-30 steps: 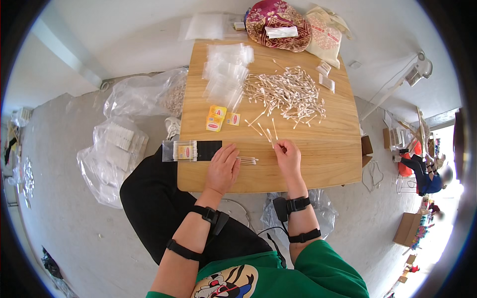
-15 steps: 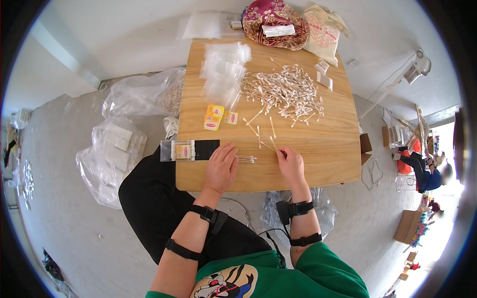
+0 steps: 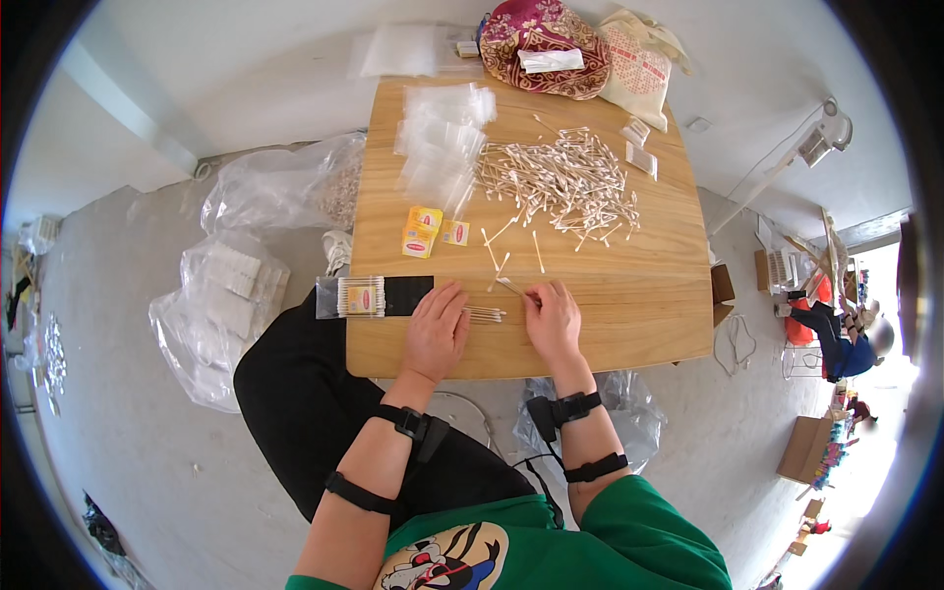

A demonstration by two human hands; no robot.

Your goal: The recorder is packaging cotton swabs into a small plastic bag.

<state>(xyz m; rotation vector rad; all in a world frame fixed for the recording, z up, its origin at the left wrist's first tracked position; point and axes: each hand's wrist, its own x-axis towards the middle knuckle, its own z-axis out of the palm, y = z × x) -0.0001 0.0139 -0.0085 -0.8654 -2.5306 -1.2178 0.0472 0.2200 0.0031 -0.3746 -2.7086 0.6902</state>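
Head view: the right hand pinches a cotton swab between thumb and fingertips, its tip pointing away and to the left of the grip. Left of that grip, the left hand lies palm down over one end of a small swab bundle; whether its fingers close on it, I cannot tell. Left of that hand, past a black strip, a clear pouch already holds a row of swabs and a yellow card. Much seems left: a large loose pile lies beyond the right hand, and yellow cards and flat clear bags, apparently unfilled, beyond the left
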